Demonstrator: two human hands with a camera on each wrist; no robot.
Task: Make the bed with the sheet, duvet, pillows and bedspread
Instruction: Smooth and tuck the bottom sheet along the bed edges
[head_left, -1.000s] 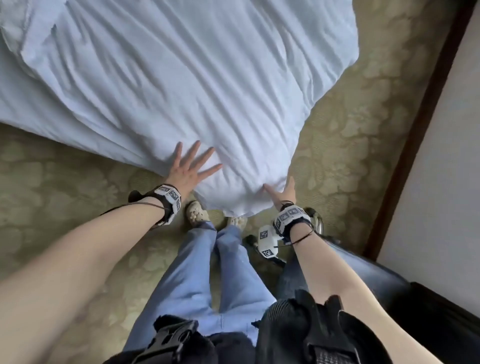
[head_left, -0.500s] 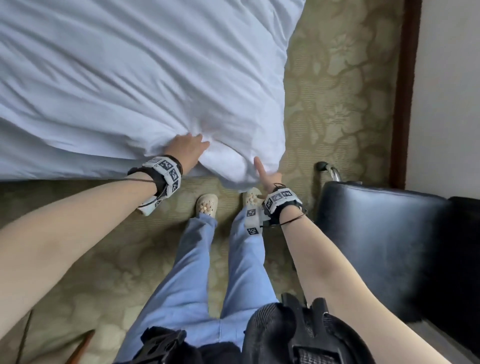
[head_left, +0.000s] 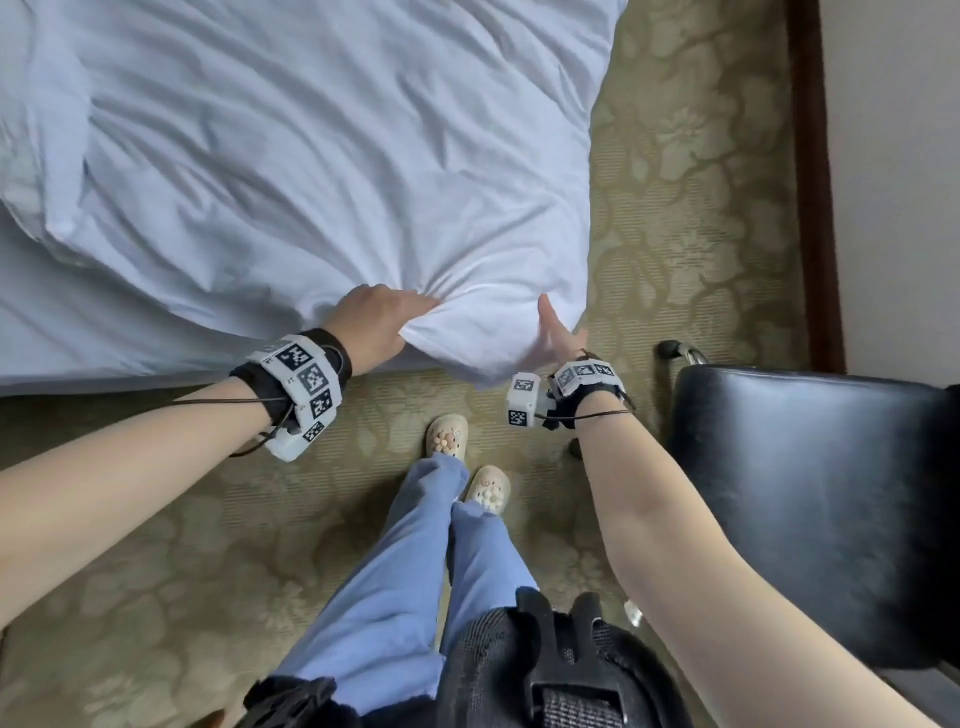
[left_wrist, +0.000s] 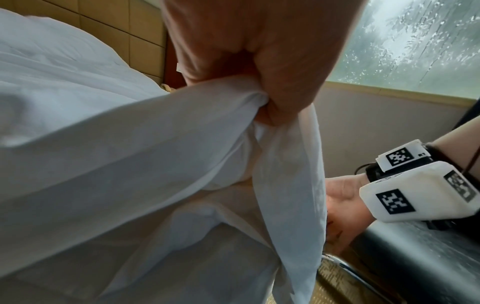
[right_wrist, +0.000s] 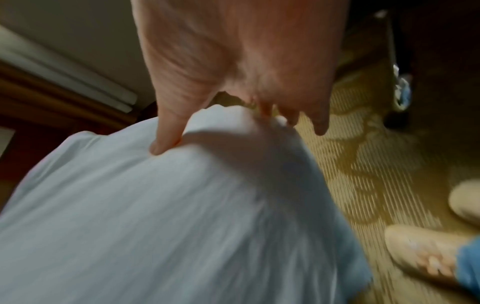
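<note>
A white duvet (head_left: 337, 156) lies rumpled over the bed, and its near right corner hangs off toward me. My left hand (head_left: 379, 327) grips a bunched fistful of the duvet (left_wrist: 130, 154) near that corner, fingers curled tight into the fabric. My right hand (head_left: 558, 338) holds the corner itself. The thumb (right_wrist: 166, 135) presses on top of the duvet (right_wrist: 155, 216) and the fingers lie on the other side of the fold. The corner hangs above the carpet between the two hands. No pillows or bedspread are in view.
A black leather chair (head_left: 831, 493) stands close on my right, beside my right forearm. Patterned beige carpet (head_left: 675, 208) runs between the bed and a dark baseboard (head_left: 810, 182) along the wall. My feet (head_left: 447, 436) are just below the duvet corner. A window (left_wrist: 415, 41) is behind.
My left hand went from lying flat with spread fingers on the duvet to gripping a fistful of it. The right hand stayed at the corner. The corner is now bunched between both hands.
</note>
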